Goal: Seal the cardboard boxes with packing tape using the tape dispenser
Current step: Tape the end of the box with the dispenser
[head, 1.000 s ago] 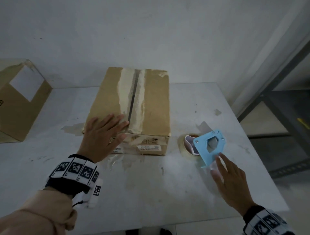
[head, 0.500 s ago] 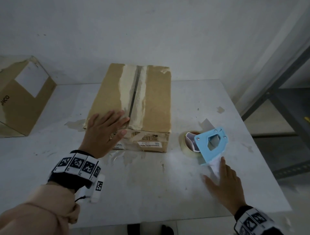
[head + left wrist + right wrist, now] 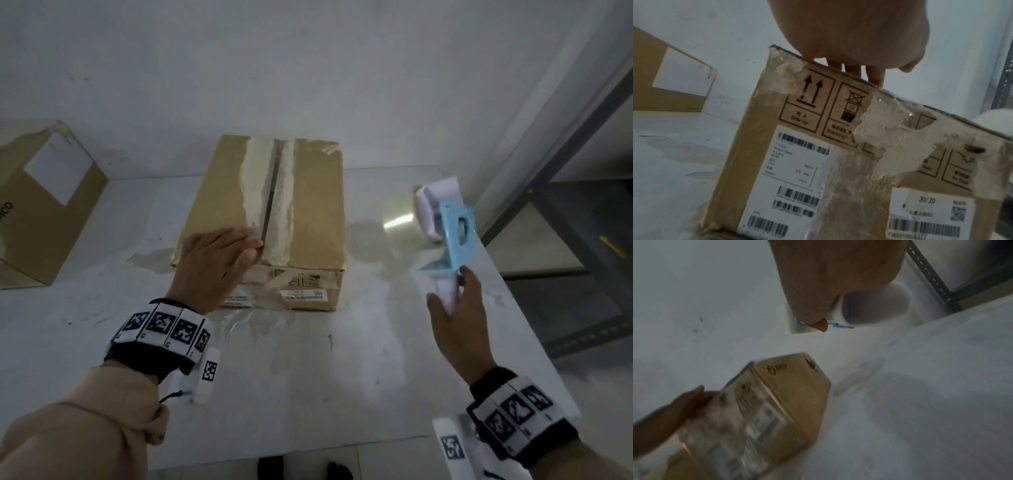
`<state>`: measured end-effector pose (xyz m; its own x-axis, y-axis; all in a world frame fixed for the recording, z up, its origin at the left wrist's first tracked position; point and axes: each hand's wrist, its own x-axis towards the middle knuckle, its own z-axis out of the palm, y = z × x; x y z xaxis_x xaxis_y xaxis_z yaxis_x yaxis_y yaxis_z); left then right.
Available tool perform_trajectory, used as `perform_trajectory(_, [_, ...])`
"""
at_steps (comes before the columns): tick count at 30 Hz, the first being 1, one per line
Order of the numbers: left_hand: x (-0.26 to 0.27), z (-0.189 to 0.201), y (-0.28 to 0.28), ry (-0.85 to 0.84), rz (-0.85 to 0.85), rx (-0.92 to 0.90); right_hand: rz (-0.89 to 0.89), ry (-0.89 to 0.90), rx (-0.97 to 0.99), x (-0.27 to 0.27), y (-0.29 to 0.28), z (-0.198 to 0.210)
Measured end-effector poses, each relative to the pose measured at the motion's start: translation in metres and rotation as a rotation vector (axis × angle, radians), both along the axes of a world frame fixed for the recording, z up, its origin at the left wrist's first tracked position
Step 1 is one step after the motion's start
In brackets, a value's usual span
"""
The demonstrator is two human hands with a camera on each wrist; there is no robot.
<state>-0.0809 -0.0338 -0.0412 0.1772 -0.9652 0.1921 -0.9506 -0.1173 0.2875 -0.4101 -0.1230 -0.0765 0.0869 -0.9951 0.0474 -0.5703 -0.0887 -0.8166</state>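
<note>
The box (image 3: 270,219) sits mid-table toward the back edge, its seam unsealed, left hand (image 3: 214,263) pressing flat on its flap while the right hand (image 3: 457,315) grips the tape dispenser (image 3: 445,233) aloft; next, probably bring it to the seam.

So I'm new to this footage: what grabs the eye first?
The cardboard box at the table's middle, its top seam lined with torn old tape, the left hand flat on its near edge. At right, the right hand holds the blue tape dispenser in the air. Another box stands far left.
</note>
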Motion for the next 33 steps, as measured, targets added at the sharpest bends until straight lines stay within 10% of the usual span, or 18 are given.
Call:
perform_trajectory(13, [-0.005, 0.035, -0.009, 0.29, -0.011, -0.075, 0.355, -0.784, 0.336, 0.071, -0.01, 0.082])
perform_trajectory(23, [-0.002, 0.067, -0.031, 1.07, 0.155, -0.216, 0.587, -0.503, 0.243, 0.133, 0.004, 0.087])
perform_trajectory(33, [0.013, 0.055, 0.002, 1.085, 0.117, -0.303, 0.619, -0.502, 0.118, 0.16, -0.006, 0.083])
